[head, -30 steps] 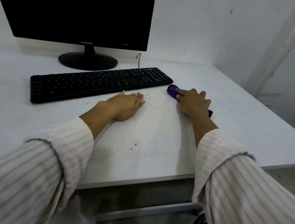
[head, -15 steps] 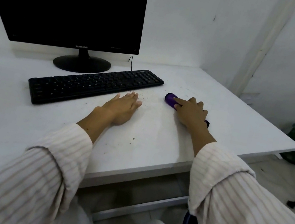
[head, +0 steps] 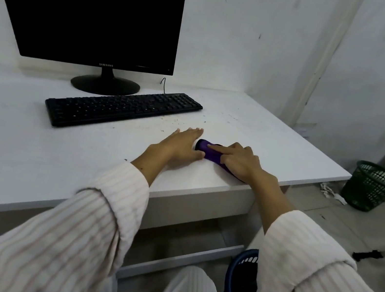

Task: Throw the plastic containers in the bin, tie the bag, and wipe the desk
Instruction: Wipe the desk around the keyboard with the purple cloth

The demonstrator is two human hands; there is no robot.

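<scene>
A rolled purple cloth (head: 207,150) lies on the white desk (head: 55,160) near its front right corner. My right hand (head: 241,163) rests on top of it with bent fingers gripping it, the index finger stretched along the cloth. My left hand (head: 181,144) lies flat and open on the desk, and its outer edge touches the cloth's left end. Dark crumbs (head: 164,124) are scattered on the desk between the hands and the keyboard. A dark blue bin (head: 242,265) stands under the desk by my right arm, and what it holds is hidden.
A black keyboard (head: 121,107) and a black monitor (head: 94,12) stand at the back left of the desk. A green mesh basket (head: 373,186) sits on the floor at the right, with crumpled paper (head: 331,192) beside it. Walls enclose the back and right.
My right hand has slid the purple cloth left until it meets my left hand, closing the gap between them. The view has swung right, bringing the green basket into sight.
</scene>
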